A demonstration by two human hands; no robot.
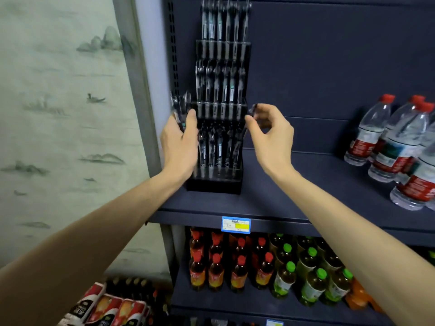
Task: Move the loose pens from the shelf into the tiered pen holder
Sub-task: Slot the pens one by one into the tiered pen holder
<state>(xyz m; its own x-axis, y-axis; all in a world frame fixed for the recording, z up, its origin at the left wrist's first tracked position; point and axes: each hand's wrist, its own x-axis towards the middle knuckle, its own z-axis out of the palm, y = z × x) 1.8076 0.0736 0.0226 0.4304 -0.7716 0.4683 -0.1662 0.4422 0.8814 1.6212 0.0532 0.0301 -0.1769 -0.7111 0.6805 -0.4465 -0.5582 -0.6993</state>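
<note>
The black tiered pen holder (217,184) stands on the dark blue shelf (270,201), its three tiers filled with several dark pens. My left hand (180,147) grips a bunch of pens (180,104) just left of the holder's middle tier. My right hand (270,135) is at the holder's right side and pinches a single dark pen (253,110) between thumb and fingers, its lower part reaching down beside the bottom tier.
Water bottles (400,147) with red caps stand at the right of the same shelf. A price tag (236,224) is on the shelf edge. Red-capped and green-capped drink bottles (270,267) fill the shelf below. A painted wall is to the left.
</note>
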